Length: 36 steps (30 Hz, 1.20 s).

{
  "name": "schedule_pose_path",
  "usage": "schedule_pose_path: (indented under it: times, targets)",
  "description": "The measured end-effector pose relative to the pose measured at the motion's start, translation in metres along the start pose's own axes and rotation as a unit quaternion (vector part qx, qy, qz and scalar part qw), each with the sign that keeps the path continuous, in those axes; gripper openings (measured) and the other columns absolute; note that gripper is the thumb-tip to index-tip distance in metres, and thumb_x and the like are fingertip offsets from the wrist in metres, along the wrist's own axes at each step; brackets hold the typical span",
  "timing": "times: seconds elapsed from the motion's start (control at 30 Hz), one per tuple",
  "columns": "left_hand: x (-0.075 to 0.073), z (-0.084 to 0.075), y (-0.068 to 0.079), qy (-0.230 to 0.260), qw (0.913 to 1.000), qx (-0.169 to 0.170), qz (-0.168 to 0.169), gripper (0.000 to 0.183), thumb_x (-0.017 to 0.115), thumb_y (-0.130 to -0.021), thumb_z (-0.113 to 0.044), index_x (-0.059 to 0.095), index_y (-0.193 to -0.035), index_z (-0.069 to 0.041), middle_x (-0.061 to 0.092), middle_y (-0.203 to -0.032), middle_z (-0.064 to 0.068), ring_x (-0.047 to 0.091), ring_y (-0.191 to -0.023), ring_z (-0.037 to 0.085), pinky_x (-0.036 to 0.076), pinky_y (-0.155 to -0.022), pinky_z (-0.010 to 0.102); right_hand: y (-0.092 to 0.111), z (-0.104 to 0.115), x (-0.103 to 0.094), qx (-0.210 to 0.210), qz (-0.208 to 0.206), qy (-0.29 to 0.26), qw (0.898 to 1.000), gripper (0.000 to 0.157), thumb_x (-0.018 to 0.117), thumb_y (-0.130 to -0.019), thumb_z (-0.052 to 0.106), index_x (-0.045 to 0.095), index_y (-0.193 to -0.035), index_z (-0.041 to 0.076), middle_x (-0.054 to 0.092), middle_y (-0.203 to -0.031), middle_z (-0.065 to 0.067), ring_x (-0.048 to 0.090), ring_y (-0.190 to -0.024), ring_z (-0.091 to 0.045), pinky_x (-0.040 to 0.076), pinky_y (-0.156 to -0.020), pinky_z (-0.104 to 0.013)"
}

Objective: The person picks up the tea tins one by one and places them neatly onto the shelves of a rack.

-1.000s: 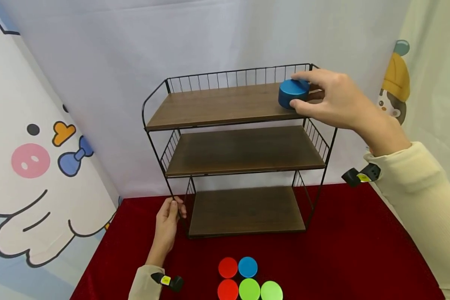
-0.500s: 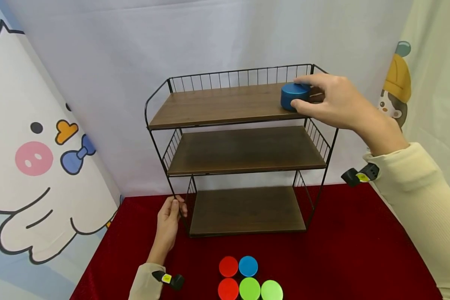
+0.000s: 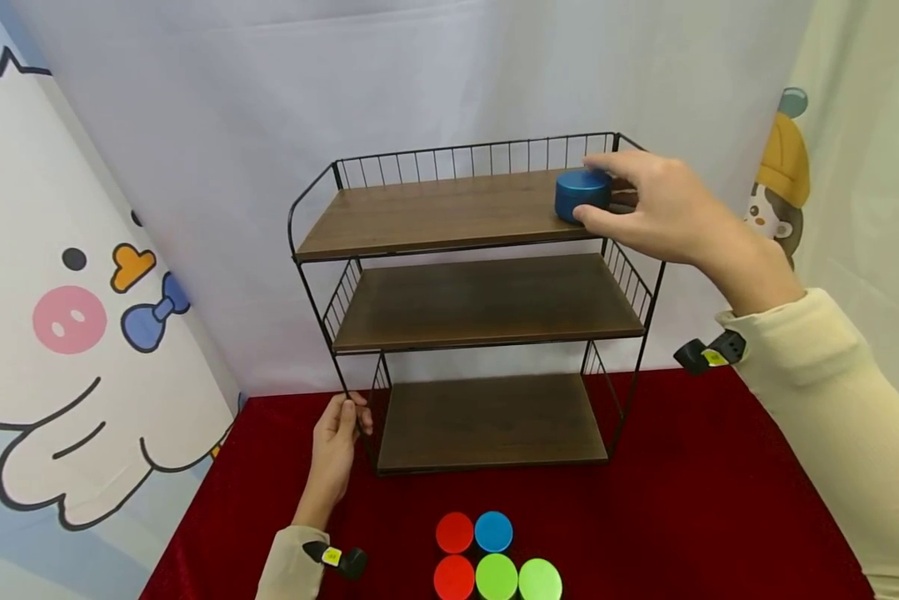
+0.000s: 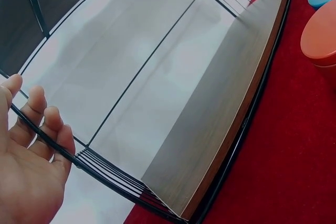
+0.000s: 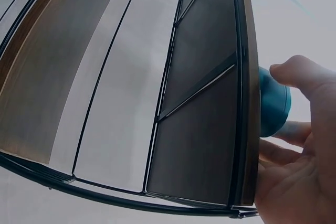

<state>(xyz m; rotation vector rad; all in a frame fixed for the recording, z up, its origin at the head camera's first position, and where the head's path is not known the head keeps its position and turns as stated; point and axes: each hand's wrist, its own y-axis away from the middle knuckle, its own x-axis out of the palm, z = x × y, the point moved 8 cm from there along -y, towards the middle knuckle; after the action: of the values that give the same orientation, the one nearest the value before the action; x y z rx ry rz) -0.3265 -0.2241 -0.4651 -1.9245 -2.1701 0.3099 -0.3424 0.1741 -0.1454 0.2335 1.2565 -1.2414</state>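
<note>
A brown three-tier shelf rack (image 3: 494,302) with a black wire frame stands on the red cloth. Around its left front post, low down, my left hand (image 3: 337,437) grips the wire with thumb and fingers. In the left wrist view the fingers (image 4: 44,114) wrap the curved black post. At the right end of the top board, a blue round tin (image 3: 572,198) stands upright near the front edge. My right hand (image 3: 662,208) holds it from the right, thumb at the front and index finger over the top. The right wrist view shows the blue tin (image 5: 273,100) beyond the board's edge.
On the red cloth (image 3: 689,508) in front of the rack sit two red tins (image 3: 455,533), one blue tin (image 3: 493,532) and two green tins (image 3: 496,575), close together. A white curtain (image 3: 449,75) hangs behind; a cartoon-printed panel (image 3: 67,250) stands at left.
The head view has shifted slightly. The blue tin and my right hand are a touch lower against the top board; my left hand keeps its grip on the post.
</note>
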Motion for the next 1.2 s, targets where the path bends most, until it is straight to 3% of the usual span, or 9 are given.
schedule_pose_path:
  times: [0.23,0.4,0.5,0.73,0.87,1.0,1.2]
  targets:
    - [0.000,0.001,-0.003,-0.003,1.0000,0.002,-0.001,0.039,0.037,-0.113,-0.028,0.052,-0.117,0.008,0.056,-0.086,0.003,0.057,-0.079,0.014,0.052,-0.075,0.025,0.009,0.005,-0.005,-0.007,-0.021,-0.016,1.000,0.065,0.070,-0.098,0.026,0.043,-0.153,0.006,0.044,-0.155,-0.020,0.056,-0.131,-0.048,0.049,-0.104,-0.056]
    - [-0.002,0.002,-0.003,-0.015,0.9998,0.008,-0.007,0.039,0.037,-0.113,-0.026,0.052,-0.117,0.009,0.056,-0.085,0.003,0.057,-0.078,0.017,0.051,-0.074,0.025,0.020,0.016,-0.007,-0.052,-0.069,-0.023,0.996,0.062,0.074,-0.094,0.018,0.049,-0.150,0.006,0.045,-0.156,-0.015,0.049,-0.141,-0.036,0.049,-0.104,-0.051]
    - [-0.003,0.002,0.000,-0.017,0.9997,0.009,-0.011,0.039,0.037,-0.113,-0.025,0.052,-0.117,0.011,0.056,-0.085,0.004,0.057,-0.079,0.016,0.052,-0.074,0.024,0.032,0.023,-0.007,-0.074,-0.103,-0.038,0.991,0.062,0.076,-0.091,0.011,0.052,-0.148,0.006,0.047,-0.156,-0.013,0.045,-0.145,-0.030,0.049,-0.107,-0.043]
    - [-0.003,0.002,-0.001,-0.001,0.9998,0.014,-0.014,0.039,0.039,-0.112,-0.023,0.052,-0.116,0.014,0.056,-0.085,0.004,0.056,-0.080,0.013,0.051,-0.073,0.022,0.074,0.045,0.001,-0.141,-0.174,-0.002,0.975,0.069,0.081,-0.083,0.008,0.053,-0.147,0.004,0.048,-0.155,-0.016,0.051,-0.138,-0.036,0.044,-0.111,-0.027]
    - [-0.003,0.003,-0.001,-0.002,0.9998,0.012,-0.017,0.036,0.038,-0.112,-0.024,0.053,-0.114,0.009,0.056,-0.085,0.004,0.056,-0.080,0.015,0.051,-0.073,0.023,0.096,0.050,0.012,-0.163,-0.191,-0.011,0.968,0.068,0.077,-0.092,0.030,0.050,-0.148,0.002,0.050,-0.152,-0.019,0.054,-0.134,-0.036,0.038,-0.108,-0.013]
    - [-0.003,0.004,-0.001,0.002,0.9998,0.009,-0.018,0.034,0.038,-0.112,-0.025,0.053,-0.112,0.006,0.056,-0.084,0.004,0.055,-0.079,0.016,0.050,-0.073,0.024,0.114,0.051,0.027,-0.163,-0.194,-0.019,0.967,0.076,0.059,-0.099,0.057,0.048,-0.149,0.000,0.052,-0.151,-0.018,0.056,-0.128,-0.033,0.037,-0.109,-0.010]
    - [-0.002,0.004,-0.001,0.005,0.9998,0.010,-0.016,0.039,0.038,-0.112,-0.025,0.051,-0.115,0.011,0.055,-0.084,0.003,0.054,-0.079,0.017,0.049,-0.072,0.024,0.138,0.049,0.059,-0.158,-0.190,-0.060,0.967,0.074,0.058,-0.100,0.053,0.048,-0.148,-0.002,0.052,-0.151,-0.019,0.052,-0.137,-0.024,0.039,-0.111,-0.014]
